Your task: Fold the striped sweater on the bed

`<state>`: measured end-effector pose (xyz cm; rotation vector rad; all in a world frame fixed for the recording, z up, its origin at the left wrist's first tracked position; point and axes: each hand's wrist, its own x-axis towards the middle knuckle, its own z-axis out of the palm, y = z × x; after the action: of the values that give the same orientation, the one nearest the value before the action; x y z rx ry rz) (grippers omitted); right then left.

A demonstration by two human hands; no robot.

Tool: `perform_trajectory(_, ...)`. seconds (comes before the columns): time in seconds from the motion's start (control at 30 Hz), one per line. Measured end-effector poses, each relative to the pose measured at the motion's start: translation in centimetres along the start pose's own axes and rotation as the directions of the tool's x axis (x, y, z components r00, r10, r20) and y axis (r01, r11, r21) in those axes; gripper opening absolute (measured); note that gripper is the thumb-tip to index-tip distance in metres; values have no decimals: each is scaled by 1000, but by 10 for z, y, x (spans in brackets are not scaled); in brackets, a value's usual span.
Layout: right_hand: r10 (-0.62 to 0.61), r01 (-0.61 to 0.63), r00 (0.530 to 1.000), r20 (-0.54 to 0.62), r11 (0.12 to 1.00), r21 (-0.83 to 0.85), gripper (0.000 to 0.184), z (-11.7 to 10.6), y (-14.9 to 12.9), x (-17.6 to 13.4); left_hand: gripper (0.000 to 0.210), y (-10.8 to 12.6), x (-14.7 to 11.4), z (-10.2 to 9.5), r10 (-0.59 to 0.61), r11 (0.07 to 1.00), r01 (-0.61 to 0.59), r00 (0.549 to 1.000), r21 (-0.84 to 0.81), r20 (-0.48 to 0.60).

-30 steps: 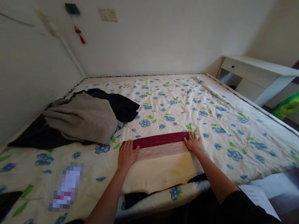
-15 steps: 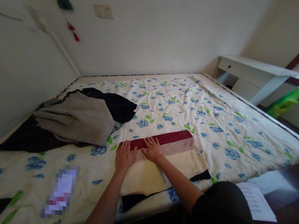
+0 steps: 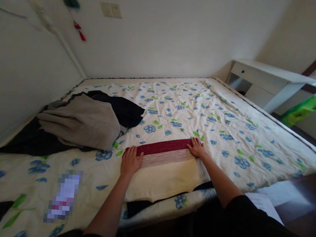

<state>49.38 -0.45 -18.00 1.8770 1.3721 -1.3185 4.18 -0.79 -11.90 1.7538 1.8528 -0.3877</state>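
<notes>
We count 2 hands (image 3: pixel 130 162) (image 3: pixel 197 148), 1 folded sweater (image 3: pixel 164 171), 1 heap of clothes (image 3: pixel 85 121), 1 bed (image 3: pixel 229 133), 1 table (image 3: pixel 268 75), and 1 wall socket plate (image 3: pixel 111 10).

left hand (image 3: pixel 130 161), right hand (image 3: pixel 197 148), flat on folded sweater (image 3: pixel 164 169)

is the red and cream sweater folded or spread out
Folded: the sweater lies as a neat flat rectangle, no sleeves showing, with the left hand and right hand flat on its ends.
</notes>
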Motion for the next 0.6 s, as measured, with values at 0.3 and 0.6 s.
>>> perform_trajectory(0.3,101,-36,991,-93,845,534,79,-13,56,-62,89,-34,-59,-42,-413,836,366,910,-409,-30)
perform_trajectory(0.6,44,-207,976,214,498,842,67,-21,39,-132,38,-1,-128,-79,-313,174,730,677,-661,665)
